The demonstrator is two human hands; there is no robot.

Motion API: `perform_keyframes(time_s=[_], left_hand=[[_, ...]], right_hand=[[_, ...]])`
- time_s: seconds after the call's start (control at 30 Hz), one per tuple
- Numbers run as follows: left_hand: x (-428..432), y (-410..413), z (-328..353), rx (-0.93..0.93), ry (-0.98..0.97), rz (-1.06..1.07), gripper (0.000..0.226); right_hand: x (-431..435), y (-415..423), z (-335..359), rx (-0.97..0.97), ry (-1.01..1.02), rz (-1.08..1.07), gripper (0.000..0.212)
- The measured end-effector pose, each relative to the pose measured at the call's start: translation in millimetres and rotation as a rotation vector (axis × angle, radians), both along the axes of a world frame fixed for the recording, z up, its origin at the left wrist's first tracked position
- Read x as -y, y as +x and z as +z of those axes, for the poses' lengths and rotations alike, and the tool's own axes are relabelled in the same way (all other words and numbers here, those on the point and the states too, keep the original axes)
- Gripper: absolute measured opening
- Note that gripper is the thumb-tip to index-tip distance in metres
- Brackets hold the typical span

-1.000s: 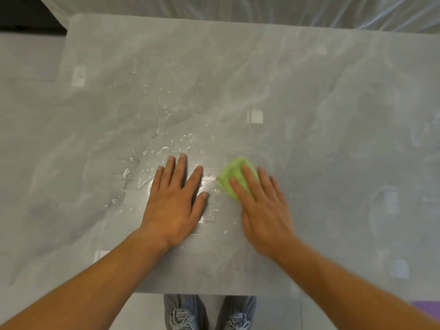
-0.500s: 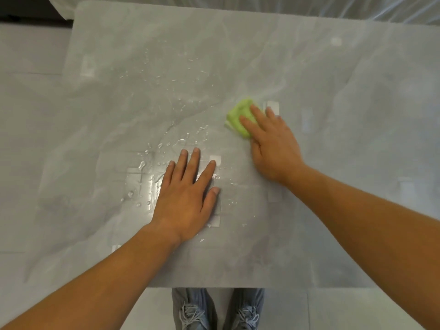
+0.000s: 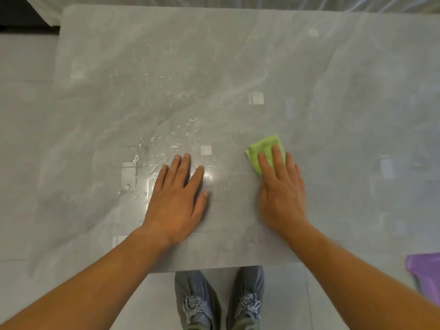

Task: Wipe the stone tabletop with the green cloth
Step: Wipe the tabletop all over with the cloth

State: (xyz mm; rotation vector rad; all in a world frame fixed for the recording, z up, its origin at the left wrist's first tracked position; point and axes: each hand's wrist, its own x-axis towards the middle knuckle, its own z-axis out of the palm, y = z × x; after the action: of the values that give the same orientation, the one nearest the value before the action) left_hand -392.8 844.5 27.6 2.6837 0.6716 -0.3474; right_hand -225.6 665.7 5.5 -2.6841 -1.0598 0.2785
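The grey stone tabletop fills most of the view. A small folded green cloth lies on it right of centre. My right hand presses flat on the cloth, fingers over its near half, the far part sticking out past the fingertips. Flat on the stone to the left rests my left hand, fingers spread and holding nothing. Water droplets are scattered on the surface beyond and left of my left hand.
The table's near edge runs just in front of my shoes on the grey floor. A purple object shows at the lower right edge. Clear plastic sheeting hangs behind the far edge.
My right hand first pushed the green cloth away across the stone, then drew it back toward me and a little to the right. My left hand has stayed planted.
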Motion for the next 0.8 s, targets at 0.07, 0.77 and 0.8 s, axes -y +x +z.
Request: perform_keyframes(time_s=[0.07,0.77,0.8], left_hand=[[6,-6,-4,-0.011,0.016,-0.01,0.068],[51,-37,-9,0.0,0.058,0.062,0.069],[54,-39,-10,-0.003,0.059,0.063,0.068]], right_hand=[[9,-32,0,-0.002,-0.018,0.139,0.07],[81,-20,0,0.024,-0.021,-0.048,0.068],[79,-32,0,0.027,-0.024,-0.058,0.071]])
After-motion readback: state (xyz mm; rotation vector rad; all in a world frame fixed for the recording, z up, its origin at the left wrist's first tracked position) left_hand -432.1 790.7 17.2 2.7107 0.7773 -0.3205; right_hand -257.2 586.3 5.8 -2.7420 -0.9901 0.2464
